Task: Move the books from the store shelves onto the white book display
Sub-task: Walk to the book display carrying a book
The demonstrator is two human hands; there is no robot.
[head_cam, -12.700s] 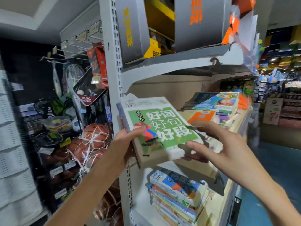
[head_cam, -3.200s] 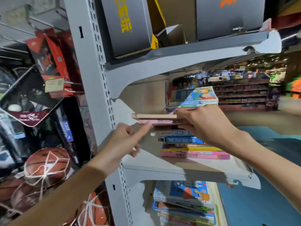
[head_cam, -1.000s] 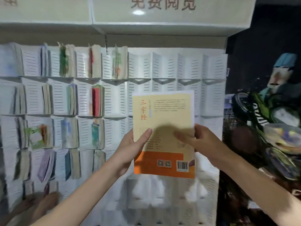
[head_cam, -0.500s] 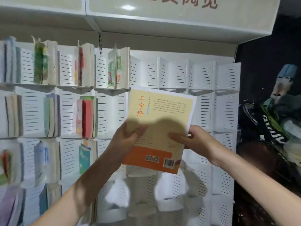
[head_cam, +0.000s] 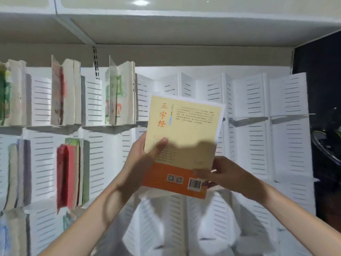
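I hold a thin book with a pale yellow back cover, an orange bottom band and a barcode, upright in front of the white book display. My left hand grips its left edge, thumb on the cover. My right hand holds its lower right corner, fingers across the orange band. The book is tilted slightly to the right, level with the display's top and second rows. The slotted pockets behind and to the right of it hold nothing.
Books stand in the display's left pockets: a green-covered one, a pale one and a red one. A beige canopy overhangs the top. A dark wall with sports goods borders the display's right side.
Since half a second ago the view has closed in on the display and the book has risen a little. Both hands keep their hold; my right hand has slid toward the bottom corner.
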